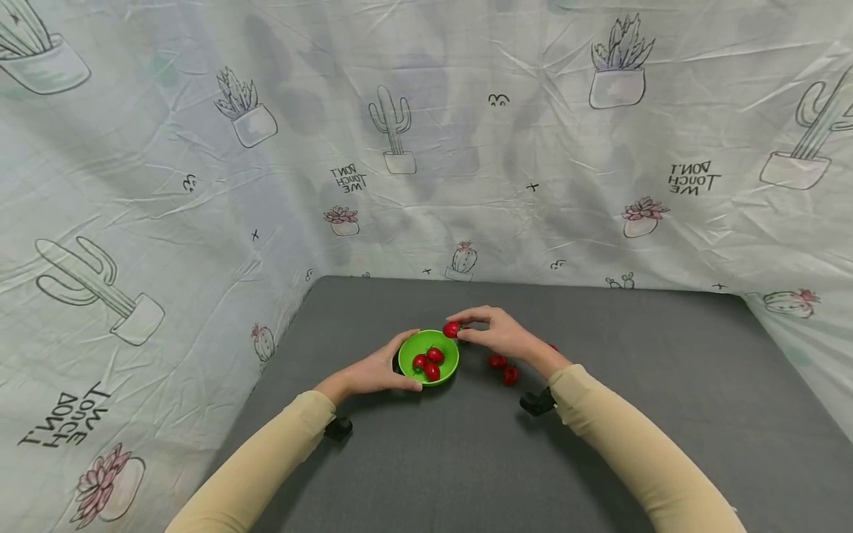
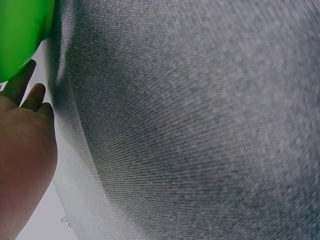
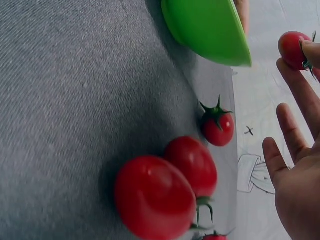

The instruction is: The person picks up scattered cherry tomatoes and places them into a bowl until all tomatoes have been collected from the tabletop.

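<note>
While the left hand (image 1: 373, 371) curls, thumb spread wide, round the green bowl (image 1: 452, 360) | right hand (image 1: 498, 333) pinches one tomato (image 1: 451, 329) near the rim | bowled tomatoes (image 1: 432, 371), loose tomatoes (image 1: 510, 375) on grey tabletop (image 1: 426, 451) | cactus-print sheeting (image 1: 466, 207) hangs before me

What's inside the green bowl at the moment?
Three red tomatoes show inside the green bowl, clustered together. They cover the bowl floor beneath, so whatever might lie under them cannot be seen.
</note>
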Action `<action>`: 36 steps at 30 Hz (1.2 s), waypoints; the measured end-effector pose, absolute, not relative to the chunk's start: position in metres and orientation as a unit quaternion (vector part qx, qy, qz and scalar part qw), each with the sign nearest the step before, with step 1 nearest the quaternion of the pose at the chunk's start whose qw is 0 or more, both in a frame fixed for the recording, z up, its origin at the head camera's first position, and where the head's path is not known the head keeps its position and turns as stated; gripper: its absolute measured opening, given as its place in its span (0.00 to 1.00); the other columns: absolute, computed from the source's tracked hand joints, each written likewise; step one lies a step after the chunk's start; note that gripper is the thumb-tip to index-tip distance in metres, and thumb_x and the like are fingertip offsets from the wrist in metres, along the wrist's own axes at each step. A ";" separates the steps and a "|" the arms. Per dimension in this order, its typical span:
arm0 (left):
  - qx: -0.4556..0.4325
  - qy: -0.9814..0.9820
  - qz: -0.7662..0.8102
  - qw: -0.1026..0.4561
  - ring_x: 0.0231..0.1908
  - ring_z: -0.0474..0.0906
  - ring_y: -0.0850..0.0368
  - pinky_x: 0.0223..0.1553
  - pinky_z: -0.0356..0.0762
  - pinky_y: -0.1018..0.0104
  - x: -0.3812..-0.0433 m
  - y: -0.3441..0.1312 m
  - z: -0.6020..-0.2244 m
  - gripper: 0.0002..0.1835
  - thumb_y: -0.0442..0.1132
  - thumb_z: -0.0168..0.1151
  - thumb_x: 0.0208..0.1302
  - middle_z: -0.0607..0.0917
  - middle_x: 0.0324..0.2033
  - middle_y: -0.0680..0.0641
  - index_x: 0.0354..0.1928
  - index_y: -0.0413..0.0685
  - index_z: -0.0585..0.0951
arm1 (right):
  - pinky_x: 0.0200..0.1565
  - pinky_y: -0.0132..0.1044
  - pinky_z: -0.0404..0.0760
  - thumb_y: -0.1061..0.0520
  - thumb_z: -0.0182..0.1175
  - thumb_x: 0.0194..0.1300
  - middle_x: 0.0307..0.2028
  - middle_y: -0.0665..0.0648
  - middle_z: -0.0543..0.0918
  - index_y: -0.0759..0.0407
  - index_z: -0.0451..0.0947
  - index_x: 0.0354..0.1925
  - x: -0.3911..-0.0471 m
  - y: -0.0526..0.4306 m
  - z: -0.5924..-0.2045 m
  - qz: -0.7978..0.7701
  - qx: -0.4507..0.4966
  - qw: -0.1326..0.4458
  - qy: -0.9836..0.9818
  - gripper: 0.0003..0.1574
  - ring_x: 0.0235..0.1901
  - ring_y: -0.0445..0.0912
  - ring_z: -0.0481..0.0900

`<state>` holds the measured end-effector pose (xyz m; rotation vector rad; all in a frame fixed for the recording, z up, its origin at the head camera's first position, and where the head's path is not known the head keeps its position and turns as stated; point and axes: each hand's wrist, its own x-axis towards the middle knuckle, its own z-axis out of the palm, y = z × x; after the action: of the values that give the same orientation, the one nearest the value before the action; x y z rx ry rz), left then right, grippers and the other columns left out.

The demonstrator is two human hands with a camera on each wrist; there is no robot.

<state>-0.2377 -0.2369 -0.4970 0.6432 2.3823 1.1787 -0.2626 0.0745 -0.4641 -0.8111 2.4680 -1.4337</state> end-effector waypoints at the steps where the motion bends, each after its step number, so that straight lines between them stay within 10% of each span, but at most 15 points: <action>1: 0.230 0.854 0.422 0.202 0.73 0.57 0.54 0.71 0.57 0.46 -0.238 -0.237 -0.498 0.59 0.55 0.78 0.57 0.59 0.76 0.51 0.82 0.65 0.49 | 0.64 0.58 0.69 0.47 0.64 0.73 0.60 0.46 0.80 0.44 0.82 0.63 -0.262 0.073 -0.464 -0.484 -0.276 0.089 0.826 0.22 0.63 0.48 0.73; 36: 0.234 0.855 0.416 0.204 0.75 0.54 0.52 0.71 0.56 0.44 -0.237 -0.235 -0.497 0.58 0.54 0.76 0.60 0.55 0.77 0.49 0.82 0.61 0.47 | 0.63 0.60 0.66 0.45 0.66 0.70 0.60 0.48 0.76 0.38 0.86 0.56 -0.260 0.061 -0.476 -0.445 -0.308 0.124 0.832 0.17 0.65 0.50 0.61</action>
<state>-0.2372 -0.2353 -0.4972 0.6536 2.3843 1.1610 -0.2598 0.0605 -0.4757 -0.8984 2.4246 -1.2958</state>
